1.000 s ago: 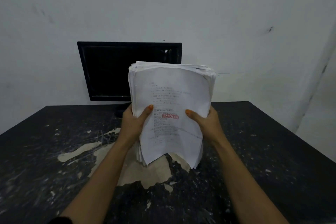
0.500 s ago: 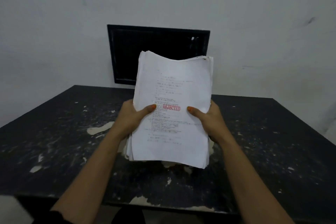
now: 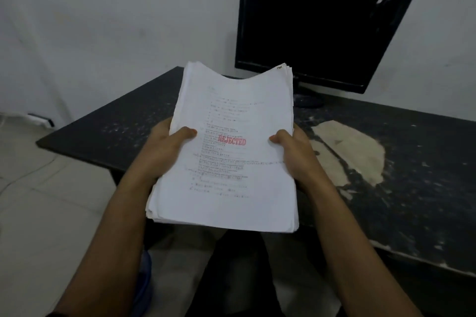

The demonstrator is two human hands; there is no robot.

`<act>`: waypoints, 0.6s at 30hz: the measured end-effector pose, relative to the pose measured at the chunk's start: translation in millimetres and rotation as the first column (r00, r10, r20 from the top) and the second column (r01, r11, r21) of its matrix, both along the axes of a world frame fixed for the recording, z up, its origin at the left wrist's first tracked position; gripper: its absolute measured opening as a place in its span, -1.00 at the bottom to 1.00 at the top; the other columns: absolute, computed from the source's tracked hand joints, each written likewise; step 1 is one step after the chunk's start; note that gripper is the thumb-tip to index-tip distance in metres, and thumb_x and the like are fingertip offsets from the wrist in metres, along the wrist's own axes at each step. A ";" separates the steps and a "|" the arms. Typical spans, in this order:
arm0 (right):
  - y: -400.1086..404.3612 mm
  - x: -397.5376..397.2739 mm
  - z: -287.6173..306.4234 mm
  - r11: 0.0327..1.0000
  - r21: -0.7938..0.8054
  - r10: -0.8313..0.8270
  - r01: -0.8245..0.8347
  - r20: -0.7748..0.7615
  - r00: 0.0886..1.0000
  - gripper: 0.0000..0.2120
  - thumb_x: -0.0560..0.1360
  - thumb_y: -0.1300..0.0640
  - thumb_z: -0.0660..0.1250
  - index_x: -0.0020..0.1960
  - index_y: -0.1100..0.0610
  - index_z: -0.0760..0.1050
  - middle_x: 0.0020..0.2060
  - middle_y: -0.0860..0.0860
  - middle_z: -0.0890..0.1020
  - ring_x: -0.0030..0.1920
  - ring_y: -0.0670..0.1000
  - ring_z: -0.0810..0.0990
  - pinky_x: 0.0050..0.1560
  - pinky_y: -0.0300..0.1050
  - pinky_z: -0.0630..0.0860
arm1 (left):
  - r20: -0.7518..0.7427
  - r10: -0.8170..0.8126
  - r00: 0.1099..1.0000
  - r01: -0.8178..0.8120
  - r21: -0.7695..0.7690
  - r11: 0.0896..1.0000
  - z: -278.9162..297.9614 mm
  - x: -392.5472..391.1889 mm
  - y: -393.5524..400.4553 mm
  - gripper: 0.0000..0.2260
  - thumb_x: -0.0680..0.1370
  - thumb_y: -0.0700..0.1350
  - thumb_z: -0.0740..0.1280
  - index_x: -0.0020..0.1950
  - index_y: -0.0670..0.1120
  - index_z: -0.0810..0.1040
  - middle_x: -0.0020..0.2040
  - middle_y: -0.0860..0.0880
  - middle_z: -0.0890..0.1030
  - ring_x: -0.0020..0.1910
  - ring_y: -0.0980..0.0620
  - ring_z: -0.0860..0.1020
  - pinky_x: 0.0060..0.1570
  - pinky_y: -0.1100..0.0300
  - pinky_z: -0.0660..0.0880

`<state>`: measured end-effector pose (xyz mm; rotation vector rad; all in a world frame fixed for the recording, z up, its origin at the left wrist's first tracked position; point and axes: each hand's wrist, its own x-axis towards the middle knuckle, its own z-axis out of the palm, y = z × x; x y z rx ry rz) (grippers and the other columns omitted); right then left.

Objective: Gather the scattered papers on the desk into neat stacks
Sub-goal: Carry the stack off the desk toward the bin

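- Now the thick sheaf of white printed papers [image 3: 231, 152], a red "REJECTED" stamp on its top sheet, is tilting flatter and hanging out past the near edge of the dark, scuffed desk [image 3: 425, 188], where a second ago it was standing upright above the desktop.
- Both hands are gripping it: the left hand [image 3: 164, 152] and the right hand [image 3: 296, 154] are each clamping a side edge, thumb lying on the top sheet, fingers hidden beneath.
- That shift suggests the squaring-up is finished and the bundle is being carried off to be laid down.
- Counting: one sheaf, two hands, one black flat monitor [image 3: 322, 31] standing at the desk's far side.
- No loose sheet is showing on the desk.
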<state>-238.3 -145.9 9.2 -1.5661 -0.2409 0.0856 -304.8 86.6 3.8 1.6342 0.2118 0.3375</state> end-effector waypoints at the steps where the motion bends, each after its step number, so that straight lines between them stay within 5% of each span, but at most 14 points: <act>1: 8.7 -6.8 -3.3 1.000 -0.012 0.010 -0.010 0.004 1.000 -0.82 0.55 0.28 0.21 0.02 0.03 0.47 -0.09 -0.11 0.60 -0.10 -0.08 0.57 -0.22 -0.29 0.48 | -0.001 0.014 1.000 -0.014 0.008 1.000 -4.1 -6.9 7.4 -0.87 0.58 -0.11 0.32 0.09 0.08 0.55 -0.07 0.16 0.67 -0.16 0.13 0.67 -0.24 0.23 0.52; 7: 80.9 -51.5 -30.8 0.998 -0.024 0.057 -0.056 0.050 0.997 -0.69 0.57 0.26 0.18 0.27 0.05 0.42 0.05 -0.13 0.60 0.02 -0.11 0.58 -0.13 -0.37 0.51 | 0.028 0.082 0.996 -0.083 0.031 0.996 -29.4 -61.2 68.0 -0.79 0.59 -0.10 0.33 0.20 0.11 0.52 0.05 0.13 0.66 -0.04 0.10 0.66 -0.11 0.14 0.58; 11: 116.7 -77.4 -53.0 0.998 -0.016 0.054 -0.053 0.111 0.992 -0.67 0.59 0.25 0.16 0.14 -0.18 0.39 0.04 -0.23 0.58 0.02 -0.21 0.57 0.01 -0.31 0.51 | 0.102 0.108 0.989 -0.109 0.010 0.994 -47.0 -89.1 96.9 -0.72 0.59 -0.13 0.33 0.29 0.09 0.49 0.12 0.11 0.65 0.00 0.11 0.65 -0.14 0.22 0.60; 18: 169.0 -110.0 -84.7 0.987 -0.118 0.140 -0.114 0.249 0.958 -0.68 0.61 0.30 0.14 0.14 -0.12 0.38 -0.05 -0.28 0.56 -0.07 -0.30 0.57 -0.08 -0.41 0.48 | 0.145 0.214 0.966 -0.202 -0.093 0.975 -97.1 -132.9 137.9 -0.69 0.59 -0.19 0.31 0.30 0.09 0.47 0.13 0.12 0.64 0.07 0.13 0.64 -0.09 0.29 0.57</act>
